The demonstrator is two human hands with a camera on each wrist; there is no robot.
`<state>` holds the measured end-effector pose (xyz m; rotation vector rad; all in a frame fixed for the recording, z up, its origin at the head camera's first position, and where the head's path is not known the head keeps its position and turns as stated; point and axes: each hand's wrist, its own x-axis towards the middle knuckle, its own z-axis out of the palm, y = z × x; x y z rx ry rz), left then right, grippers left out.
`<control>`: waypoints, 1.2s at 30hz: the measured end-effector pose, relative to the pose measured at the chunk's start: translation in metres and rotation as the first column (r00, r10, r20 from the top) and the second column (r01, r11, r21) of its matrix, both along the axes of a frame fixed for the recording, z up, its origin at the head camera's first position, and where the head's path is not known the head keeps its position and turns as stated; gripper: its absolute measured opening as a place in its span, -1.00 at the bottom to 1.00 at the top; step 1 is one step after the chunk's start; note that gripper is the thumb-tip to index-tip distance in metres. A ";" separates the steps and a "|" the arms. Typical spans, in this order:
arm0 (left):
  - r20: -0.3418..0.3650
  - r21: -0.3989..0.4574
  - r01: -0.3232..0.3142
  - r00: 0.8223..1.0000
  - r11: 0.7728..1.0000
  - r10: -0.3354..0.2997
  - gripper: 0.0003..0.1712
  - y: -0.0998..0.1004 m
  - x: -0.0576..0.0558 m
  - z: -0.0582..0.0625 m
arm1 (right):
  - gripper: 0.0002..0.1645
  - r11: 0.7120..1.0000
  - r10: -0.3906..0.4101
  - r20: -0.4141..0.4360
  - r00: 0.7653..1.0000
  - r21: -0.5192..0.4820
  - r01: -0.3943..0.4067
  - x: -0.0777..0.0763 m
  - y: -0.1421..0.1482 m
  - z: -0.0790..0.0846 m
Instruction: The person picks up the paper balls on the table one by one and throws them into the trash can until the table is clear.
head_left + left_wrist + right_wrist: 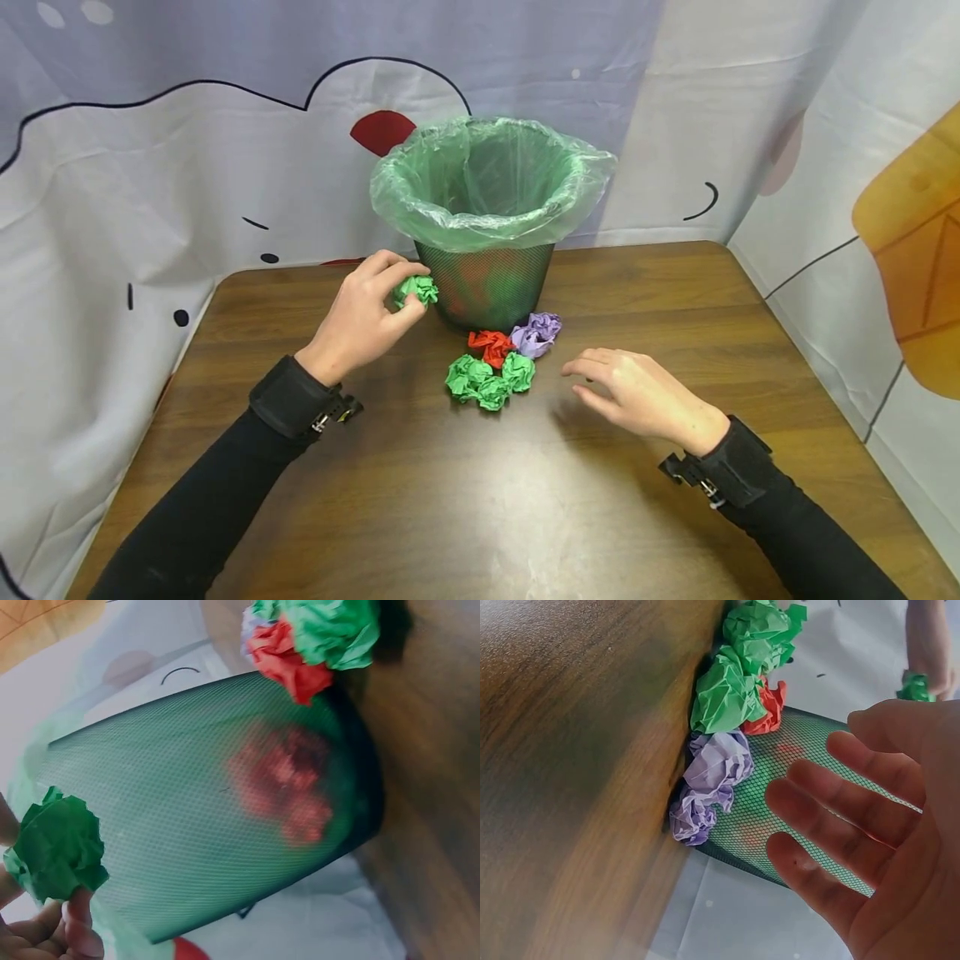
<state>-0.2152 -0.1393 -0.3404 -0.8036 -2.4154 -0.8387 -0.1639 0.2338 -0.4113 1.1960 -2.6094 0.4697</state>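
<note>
Seeing a printed fabric curtain (187, 183) hanging in soft folds behind a brown wood-grain table (360, 525), running white low, lavender higher up. Showing a wavy black outline (202, 82), a dark red shape (378, 133) and short black marks (268, 258) on it. Turning a corner at right into a white fabric panel (817, 250), carrying a yellow-orange shape (915, 275). Rounding off at the table's far corners; reflecting pale glare (510, 492) toward its near side.

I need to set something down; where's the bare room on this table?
Bare: the near part of the table, between the black sleeves; also right of the bin, behind the right hand. Crowded: just in front of the bin, where paper balls cluster.
</note>
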 end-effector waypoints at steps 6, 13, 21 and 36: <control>-0.094 0.066 0.028 0.995 0.997 -0.021 -0.62 0.001 -0.003 0.020 | -0.71 1.000 0.001 -0.001 1.000 -0.002 -0.001 0.001 0.000 0.000; -0.170 0.090 0.013 0.985 0.996 0.002 -0.62 0.002 -0.013 0.043 | -0.72 1.000 -0.004 -0.002 1.000 -0.005 0.004 0.003 0.000 0.001; -0.255 0.092 0.009 0.967 0.996 0.015 -0.62 0.004 -0.027 0.071 | -0.71 1.000 -0.001 -0.003 1.000 -0.011 0.001 0.003 0.000 0.000; -0.200 0.057 -0.091 0.975 0.994 0.101 -0.59 0.008 -0.038 0.117 | -0.73 1.000 -0.001 -0.004 1.000 -0.013 0.000 0.003 -0.001 0.001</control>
